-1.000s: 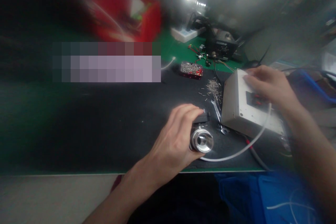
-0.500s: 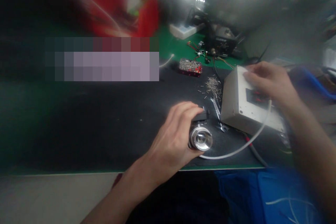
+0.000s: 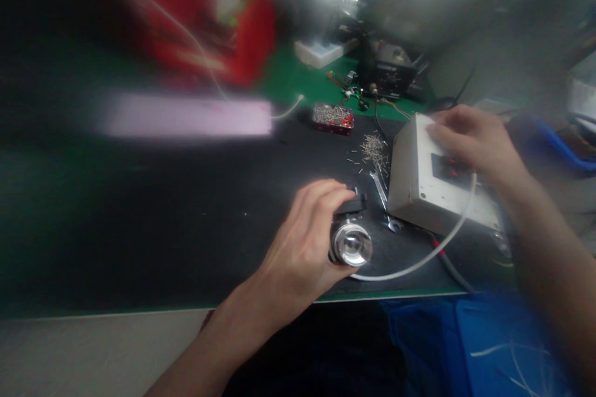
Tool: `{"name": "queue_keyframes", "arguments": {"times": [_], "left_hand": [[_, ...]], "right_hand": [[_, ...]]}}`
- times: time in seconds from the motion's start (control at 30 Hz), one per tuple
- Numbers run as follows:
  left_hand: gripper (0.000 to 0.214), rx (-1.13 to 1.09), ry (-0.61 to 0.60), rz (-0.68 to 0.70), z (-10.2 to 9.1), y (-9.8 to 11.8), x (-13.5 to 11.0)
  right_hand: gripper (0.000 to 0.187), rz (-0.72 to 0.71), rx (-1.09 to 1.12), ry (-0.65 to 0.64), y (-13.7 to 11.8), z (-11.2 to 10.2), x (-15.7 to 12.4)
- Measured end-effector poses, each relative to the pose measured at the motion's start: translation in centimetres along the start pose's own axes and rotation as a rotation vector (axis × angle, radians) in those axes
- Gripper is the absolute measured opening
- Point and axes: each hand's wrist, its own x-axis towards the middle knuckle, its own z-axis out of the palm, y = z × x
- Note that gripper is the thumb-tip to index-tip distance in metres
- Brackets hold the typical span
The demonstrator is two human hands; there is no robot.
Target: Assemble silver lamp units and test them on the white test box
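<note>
My left hand (image 3: 302, 239) is wrapped round a small lamp with a round clear lens in a shiny metal ring (image 3: 352, 245). A black bracket (image 3: 354, 205) sticks out beyond the lens, beside my fingertips. From the lamp a white cable (image 3: 421, 268) curves right and up to a white box (image 3: 405, 167). My right hand (image 3: 470, 136) is closed at the top of this box, thumb and fingers against its surface. What it pinches, if anything, is hidden. Below that hand, a dark panel (image 3: 440, 167) with red parts shows on the box, where the cable ends.
An open-end wrench (image 3: 380, 192) and a pile of small metal pins (image 3: 373, 147) lie left of the box. Behind them stand a small tin of metal parts (image 3: 333, 118) and a black device (image 3: 388, 71). A red bin (image 3: 254, 43) is blurred at back left. Blue plastic (image 3: 433, 335) hangs below the table edge.
The view has shifted slightly, so everything sits a little further left. Both hands keep their places on the lamp and at the white box.
</note>
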Motion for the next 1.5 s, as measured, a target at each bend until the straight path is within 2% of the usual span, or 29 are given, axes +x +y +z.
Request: {"name": "queue_keyframes", "arguments": {"times": [0.57, 0.7, 0.9, 1.5], "left_hand": [[0.092, 0.011, -0.007, 0.000, 0.00, 0.07, -0.08], [0.090, 0.005, -0.005, -0.007, 0.04, 0.02, -0.08], [0.086, 0.003, -0.003, -0.008, 0.00, 0.06, 0.01], [0.089, -0.008, 0.003, -0.017, 0.10, -0.03, -0.03]], "right_hand": [[0.043, -0.038, -0.035, 0.031, 0.13, 0.05, 0.20], [0.037, -0.069, -0.030, 0.049, 0.42, 0.08, 0.36], [0.025, -0.210, -0.077, 0.102, 0.84, 0.18, 0.74], [0.031, -0.075, -0.026, 0.037, 0.42, 0.15, 0.18]]}}
